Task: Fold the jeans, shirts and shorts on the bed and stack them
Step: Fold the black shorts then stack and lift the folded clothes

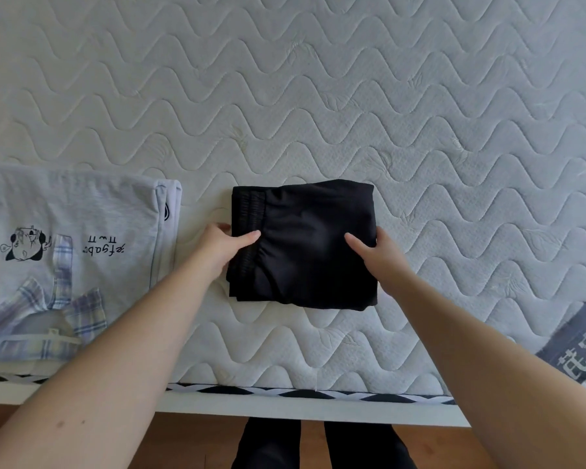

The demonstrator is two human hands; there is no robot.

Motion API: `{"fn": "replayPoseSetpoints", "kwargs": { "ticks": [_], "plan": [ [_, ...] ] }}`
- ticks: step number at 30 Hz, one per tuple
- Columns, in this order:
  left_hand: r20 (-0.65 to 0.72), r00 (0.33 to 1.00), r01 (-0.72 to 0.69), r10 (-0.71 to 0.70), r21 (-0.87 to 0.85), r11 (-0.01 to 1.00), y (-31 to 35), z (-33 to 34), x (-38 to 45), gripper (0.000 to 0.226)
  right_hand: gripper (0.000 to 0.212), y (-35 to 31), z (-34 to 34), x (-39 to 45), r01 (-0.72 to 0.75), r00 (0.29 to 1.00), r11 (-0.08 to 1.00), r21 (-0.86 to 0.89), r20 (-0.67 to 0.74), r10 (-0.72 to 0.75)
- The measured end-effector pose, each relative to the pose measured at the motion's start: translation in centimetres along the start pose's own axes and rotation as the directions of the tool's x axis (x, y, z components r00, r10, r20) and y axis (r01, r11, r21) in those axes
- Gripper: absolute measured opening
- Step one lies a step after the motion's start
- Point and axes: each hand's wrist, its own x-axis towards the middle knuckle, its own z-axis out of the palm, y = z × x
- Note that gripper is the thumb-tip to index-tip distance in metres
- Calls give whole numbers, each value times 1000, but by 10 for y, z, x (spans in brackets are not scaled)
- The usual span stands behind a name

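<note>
Two hands, left hand (221,249) and right hand (376,252), grip one folded black shorts (305,245) by its sides; right of one shirt stack (71,252).

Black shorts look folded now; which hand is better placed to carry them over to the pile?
Probably the left hand: it grips the black shorts on the edge facing the pile. The right hand holds the far edge.
</note>
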Motion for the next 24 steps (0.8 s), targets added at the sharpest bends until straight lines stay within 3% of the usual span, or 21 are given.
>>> {"fn": "replayPoseSetpoints", "kwargs": {
  "ticks": [2,4,12,19,24],
  "plan": [
    [165,986,-31,22,48,998,1,-2,1,48,31,1,-1,-1,44,999,999,32,24,-45],
    [202,976,-88,82,20,996,-1,-1,-1,33,23,3,-1,-4,86,996,995,56,15,-87],
    [99,928,-326,359,-247,912,-4,-4,-67,40,25,-4,-24,-48,175,985,972,157,-38,-171],
    [274,864,-324,422,-339,883,19,-60,-174,39,29,-49,-60,-156,294,956,951,98,-25,-293],
    [350,823,-324,447,-356,876,34,-98,-255,37,27,-75,-72,-248,341,940,919,197,-77,-332]
  ]
}}
